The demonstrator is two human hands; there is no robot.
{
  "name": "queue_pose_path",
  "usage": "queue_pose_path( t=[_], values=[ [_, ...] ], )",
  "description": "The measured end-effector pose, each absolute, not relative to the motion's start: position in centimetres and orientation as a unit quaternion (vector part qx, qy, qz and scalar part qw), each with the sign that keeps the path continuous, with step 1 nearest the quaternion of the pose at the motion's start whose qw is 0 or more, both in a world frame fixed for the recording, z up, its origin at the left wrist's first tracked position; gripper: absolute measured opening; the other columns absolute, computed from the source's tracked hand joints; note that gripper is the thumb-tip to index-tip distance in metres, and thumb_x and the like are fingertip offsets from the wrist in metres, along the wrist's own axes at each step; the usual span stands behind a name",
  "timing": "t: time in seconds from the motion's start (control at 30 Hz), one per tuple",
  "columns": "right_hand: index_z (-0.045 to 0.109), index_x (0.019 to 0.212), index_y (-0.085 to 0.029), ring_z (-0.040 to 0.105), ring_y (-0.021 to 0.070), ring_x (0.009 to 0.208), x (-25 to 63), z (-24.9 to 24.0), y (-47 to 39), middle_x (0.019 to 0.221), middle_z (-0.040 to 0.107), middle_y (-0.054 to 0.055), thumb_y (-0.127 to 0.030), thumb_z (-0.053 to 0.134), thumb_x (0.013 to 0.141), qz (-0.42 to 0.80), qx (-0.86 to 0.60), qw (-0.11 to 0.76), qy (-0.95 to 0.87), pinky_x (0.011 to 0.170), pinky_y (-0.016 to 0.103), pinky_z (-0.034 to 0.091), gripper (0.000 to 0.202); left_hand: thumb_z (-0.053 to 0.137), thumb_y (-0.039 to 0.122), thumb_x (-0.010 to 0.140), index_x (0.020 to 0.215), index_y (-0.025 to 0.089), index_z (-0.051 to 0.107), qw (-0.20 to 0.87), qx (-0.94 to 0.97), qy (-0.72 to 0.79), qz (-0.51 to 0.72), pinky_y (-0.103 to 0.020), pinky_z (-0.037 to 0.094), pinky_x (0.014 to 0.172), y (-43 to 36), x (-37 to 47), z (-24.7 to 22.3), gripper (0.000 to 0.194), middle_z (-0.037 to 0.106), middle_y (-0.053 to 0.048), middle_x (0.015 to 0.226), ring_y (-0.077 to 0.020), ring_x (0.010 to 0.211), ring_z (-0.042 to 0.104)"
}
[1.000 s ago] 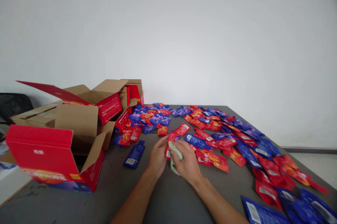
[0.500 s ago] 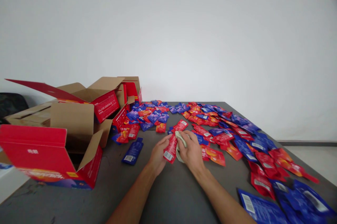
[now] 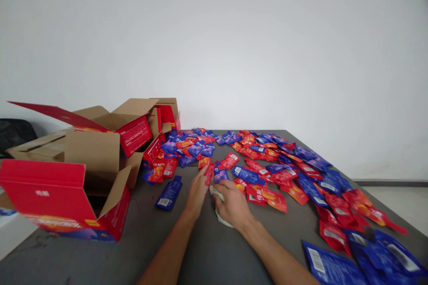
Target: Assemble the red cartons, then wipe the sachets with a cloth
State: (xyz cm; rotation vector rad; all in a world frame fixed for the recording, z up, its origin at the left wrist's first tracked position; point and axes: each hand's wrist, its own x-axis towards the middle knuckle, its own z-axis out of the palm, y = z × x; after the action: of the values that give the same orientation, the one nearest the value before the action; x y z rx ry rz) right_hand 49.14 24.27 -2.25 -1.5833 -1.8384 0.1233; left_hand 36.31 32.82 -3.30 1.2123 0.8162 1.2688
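Note:
My left hand (image 3: 196, 193) is closed on a red pouch (image 3: 209, 174), holding it tilted over the middle of the table. Most of the pouch's lower part is hidden by the fingers. Just to its right, my right hand (image 3: 230, 202) grips a pale cloth (image 3: 220, 218), which hangs below the fingers towards the tabletop. Beyond the hands lie a purple-blue pouch (image 3: 220, 173) and another red pouch (image 3: 229, 160). A dark blue pouch (image 3: 169, 193) rests flat to the left of my left hand.
An open red carton (image 3: 43, 196) stands at the left, with more opened cartons (image 3: 135, 135) behind it. Loose red and blue pouches (image 3: 267, 151) spread across the back and right side of the dark table (image 3: 214, 258). A white wall (image 3: 214, 53) rises behind.
Both hands have shifted slightly left. The red pouch has turned and now shows less of its surface, and the cloth has come away from its face, lower in my right hand.

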Motion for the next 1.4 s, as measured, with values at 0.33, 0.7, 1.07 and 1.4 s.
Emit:
queue_pose_path(
  t=[0.33,0.7,1.07,1.4],
  values=[
    [0.069,0.102,-0.024,0.063,0.0229,0.099,51.7,-3.4,25.5,0.107,0.066,0.009,-0.024,0.057,0.086,-0.001,-0.715,0.309,-0.627,0.087,0.032,0.05,0.02,0.047,0.015,0.085,0.128,0.025,0.063,0.076,0.693,0.627,0.347,-0.059,0.02,0.112,34.6,34.2,-5.1,0.047,0.05,-0.014,0.145,-0.0352,0.14,0.03],
    [0.07,0.097,-0.024,0.064,0.0224,0.097,52.5,-3.8,25.9,0.104,0.066,0.01,-0.026,0.057,0.087,-0.013,-0.73,0.313,-0.607,0.087,0.032,0.049,0.017,0.055,0.033,0.086,0.127,0.037,0.063,0.315,0.816,0.365,0.317,-0.058,-0.002,0.117,32.6,38.1,-6.5,0.042,0.051,-0.003,0.148,-0.0331,0.149,0.018],
    [0.07,0.102,-0.024,0.064,0.0224,0.097,52.2,-3.4,25.6,0.105,0.067,0.009,-0.021,0.057,0.084,-0.003,-0.734,0.312,-0.604,0.086,0.031,0.049,0.022,0.065,0.046,0.078,0.092,0.017,0.071,0.122,0.772,0.55,0.293,-0.047,0.038,0.094,32.8,37.9,-5.4,0.032,0.067,-0.019,0.097,-0.037,0.102,0.058],
    [0.069,0.096,-0.025,0.064,0.0209,0.096,51.8,-3.2,25.4,0.099,0.067,0.007,-0.021,0.057,0.085,0.0,-0.713,0.323,-0.623,0.085,0.029,0.048,0.017,0.059,0.015,0.075,0.121,0.017,0.057,0.126,0.789,0.551,0.24,-0.041,0.035,0.096,32.1,38.3,-5.2,0.047,0.06,-0.017,0.115,-0.0329,0.111,0.053]
  ],
)
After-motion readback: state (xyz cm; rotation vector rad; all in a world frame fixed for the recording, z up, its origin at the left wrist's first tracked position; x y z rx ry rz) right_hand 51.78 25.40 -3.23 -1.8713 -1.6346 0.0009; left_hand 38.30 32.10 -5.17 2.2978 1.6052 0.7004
